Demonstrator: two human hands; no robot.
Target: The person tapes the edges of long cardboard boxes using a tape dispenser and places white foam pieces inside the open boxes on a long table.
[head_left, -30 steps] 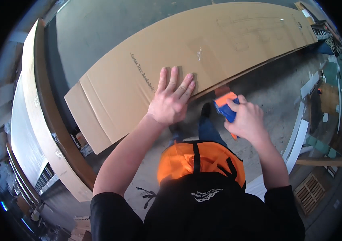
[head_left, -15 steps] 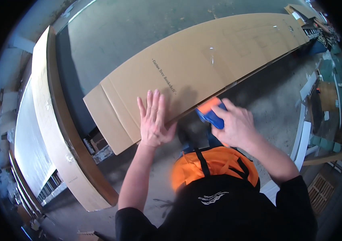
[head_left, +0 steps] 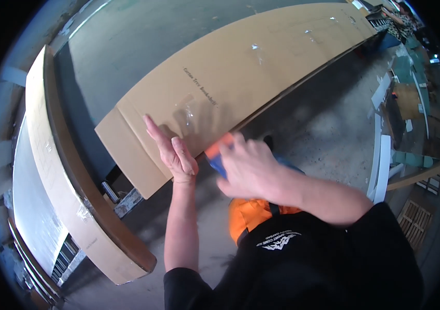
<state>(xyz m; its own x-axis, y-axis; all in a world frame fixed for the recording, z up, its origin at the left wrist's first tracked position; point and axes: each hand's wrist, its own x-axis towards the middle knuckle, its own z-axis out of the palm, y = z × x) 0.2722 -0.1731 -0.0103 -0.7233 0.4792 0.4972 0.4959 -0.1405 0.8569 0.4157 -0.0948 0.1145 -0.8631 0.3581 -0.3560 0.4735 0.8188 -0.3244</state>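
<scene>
Grasping nothing, the left hand (head_left: 177, 160) is at the near edge of the box (head_left: 282, 62); farther right along that edge is the blurred tape gun (head_left: 217, 161), grasped by the right hand (head_left: 251, 168), contact with the box unclear.

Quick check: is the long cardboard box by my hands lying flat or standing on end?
Lying flat: the long cardboard box shows its broad face upward, its length running away toward the upper right.

Centre: right hand (head_left: 248, 168) gripping a blurred orange-and-blue tool (head_left: 217, 158) beside the near edge of a long cardboard box (head_left: 266, 67). Left of centre: left hand (head_left: 175, 156), open. Far left: second carton (head_left: 67, 186).
</scene>
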